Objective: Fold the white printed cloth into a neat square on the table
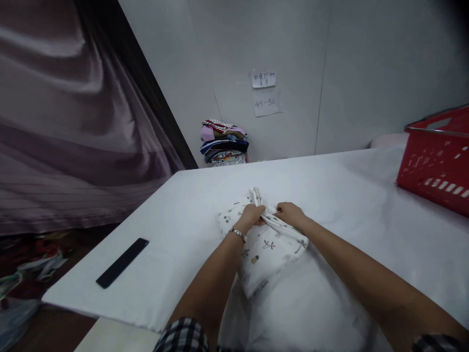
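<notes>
A white cloth garment with small printed motifs [256, 254] lies bunched on the white table near its front edge. My left hand [252, 215], with a bracelet at the wrist, is closed on a gathered, folded band of this cloth. Just to the right, my right hand [290, 215] pinches the same cloth with bent fingers; its fingertips are partly hidden. A printed flap of the cloth hangs towards me below the folded band. What kind of garment it is I cannot make out.
A dark flat bar [122, 263] lies on the table [176, 210] at the left. Folded clothes [224, 142] are stacked by the wall at the back. A red basket [436, 161] stands at the right. Paper notes [266, 102] hang on the wall; a pinkish curtain [73, 122] drapes at left.
</notes>
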Motion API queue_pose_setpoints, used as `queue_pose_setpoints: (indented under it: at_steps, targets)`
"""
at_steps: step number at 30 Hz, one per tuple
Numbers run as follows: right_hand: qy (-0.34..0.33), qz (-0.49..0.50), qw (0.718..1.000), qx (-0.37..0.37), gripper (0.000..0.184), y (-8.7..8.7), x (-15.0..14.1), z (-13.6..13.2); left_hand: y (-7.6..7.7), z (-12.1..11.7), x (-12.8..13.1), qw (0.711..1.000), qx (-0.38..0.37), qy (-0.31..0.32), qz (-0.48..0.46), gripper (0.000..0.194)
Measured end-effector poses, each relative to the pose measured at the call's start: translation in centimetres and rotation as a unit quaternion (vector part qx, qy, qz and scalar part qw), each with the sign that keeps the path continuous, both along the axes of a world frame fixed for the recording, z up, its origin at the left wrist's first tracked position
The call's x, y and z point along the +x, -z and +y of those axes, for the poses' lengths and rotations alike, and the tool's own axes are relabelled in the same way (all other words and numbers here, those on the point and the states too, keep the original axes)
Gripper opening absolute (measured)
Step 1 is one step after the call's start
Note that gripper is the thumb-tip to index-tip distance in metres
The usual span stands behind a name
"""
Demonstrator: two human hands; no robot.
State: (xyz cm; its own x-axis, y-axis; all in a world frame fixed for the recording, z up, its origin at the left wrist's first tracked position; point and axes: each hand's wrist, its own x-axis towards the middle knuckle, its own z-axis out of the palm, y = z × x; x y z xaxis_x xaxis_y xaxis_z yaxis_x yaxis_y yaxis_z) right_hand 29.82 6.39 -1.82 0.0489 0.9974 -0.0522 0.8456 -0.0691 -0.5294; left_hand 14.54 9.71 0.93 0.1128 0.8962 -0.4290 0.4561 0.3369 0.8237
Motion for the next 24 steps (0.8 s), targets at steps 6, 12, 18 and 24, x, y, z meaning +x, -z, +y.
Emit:
queue_pose_setpoints:
  at_steps: [6,12,18,24]
  targets:
    - [-0.013,0.012,0.999,0.038,0.011,0.0,-0.4,0.3,0.2,0.0,-0.2,1.000,-0.001,0.001,-0.008,0.018]
    - [-0.016,0.114,0.989,0.089,0.009,0.0,-0.9,0.8,-0.2,0.1,0.0,1.000,-0.015,-0.006,-0.012,0.019]
    - [-0.049,0.212,0.971,0.103,0.012,0.0,-1.9,0.7,-0.8,0.2,0.3,0.999,-0.036,0.000,-0.015,0.019]
    - [-0.084,0.259,0.958,0.084,0.016,0.1,-2.2,0.3,-1.3,0.3,0.4,0.999,-0.037,0.018,-0.018,0.020]
